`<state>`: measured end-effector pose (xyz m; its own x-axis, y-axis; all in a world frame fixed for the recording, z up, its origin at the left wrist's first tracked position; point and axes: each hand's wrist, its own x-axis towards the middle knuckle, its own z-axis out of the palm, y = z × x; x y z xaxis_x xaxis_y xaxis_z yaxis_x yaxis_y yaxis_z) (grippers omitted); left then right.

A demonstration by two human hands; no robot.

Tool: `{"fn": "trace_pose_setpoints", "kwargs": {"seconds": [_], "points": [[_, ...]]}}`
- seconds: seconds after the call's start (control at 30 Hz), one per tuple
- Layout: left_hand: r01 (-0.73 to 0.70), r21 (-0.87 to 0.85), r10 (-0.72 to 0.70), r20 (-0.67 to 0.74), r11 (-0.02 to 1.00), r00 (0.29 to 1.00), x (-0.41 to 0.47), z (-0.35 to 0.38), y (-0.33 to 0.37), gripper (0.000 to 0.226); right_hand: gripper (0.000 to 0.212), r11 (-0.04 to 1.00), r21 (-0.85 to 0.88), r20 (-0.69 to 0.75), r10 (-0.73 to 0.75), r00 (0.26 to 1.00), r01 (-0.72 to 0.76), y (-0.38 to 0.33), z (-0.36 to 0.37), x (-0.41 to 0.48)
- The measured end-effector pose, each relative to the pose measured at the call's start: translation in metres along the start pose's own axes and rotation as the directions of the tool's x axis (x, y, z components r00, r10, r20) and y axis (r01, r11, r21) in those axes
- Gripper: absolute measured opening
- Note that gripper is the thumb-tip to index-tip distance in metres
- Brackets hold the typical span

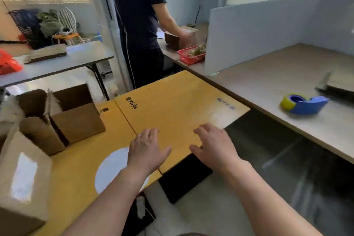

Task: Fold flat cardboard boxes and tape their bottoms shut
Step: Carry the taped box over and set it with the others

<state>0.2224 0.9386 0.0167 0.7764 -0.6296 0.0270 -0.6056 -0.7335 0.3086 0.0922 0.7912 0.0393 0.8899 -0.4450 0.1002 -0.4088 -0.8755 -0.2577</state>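
Head view
Flat cardboard box (172, 113): yellow, unfolded, lying printed side up left of the grey tabletop (277, 74), far right corner at the tabletop's edge.
Left hand (145, 151): palm down over the yellow sheet near its crease, fingers straight and spread, holding nothing.
Right hand (216, 145): palm down at the sheet's near right edge, fingers loosely spread, gripping nothing (contact with the sheet hard to judge).
Tape dispenser (304, 104): blue, yellowish roll inside, on the tabletop, well apart from both hands.
Brown boxes (76, 120): set up and open-topped, at the sheet's left side.
Taped box (23, 178): near left corner, shiny strip of tape on top.
Background: person in dark clothes (139, 25) at a farther tabletop, red basket (191, 55) just beside a white partition (258, 30).
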Motion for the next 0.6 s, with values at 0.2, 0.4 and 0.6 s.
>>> {"fn": "trace_pose_setpoints", "kwargs": {"seconds": [0.2,0.4,0.6], "points": [[-0.233,-0.007,0.232,0.113,0.972,0.966,0.036,0.054,0.125,0.069,0.058,0.982,-0.024,0.000,0.189,0.982,-0.189,0.120,-0.022,-0.036],[-0.419,-0.055,0.422,0.151,0.906,0.894,0.049,0.087,0.221,0.067,0.056,0.929,-0.027,-0.083,0.365,0.927,-0.368,0.200,-0.038,-0.073],[-0.610,-0.076,0.614,0.149,0.789,0.775,0.063,0.115,0.301,0.068,0.065,0.837,-0.022,-0.138,0.539,0.831,-0.547,0.259,-0.053,-0.099]]}}
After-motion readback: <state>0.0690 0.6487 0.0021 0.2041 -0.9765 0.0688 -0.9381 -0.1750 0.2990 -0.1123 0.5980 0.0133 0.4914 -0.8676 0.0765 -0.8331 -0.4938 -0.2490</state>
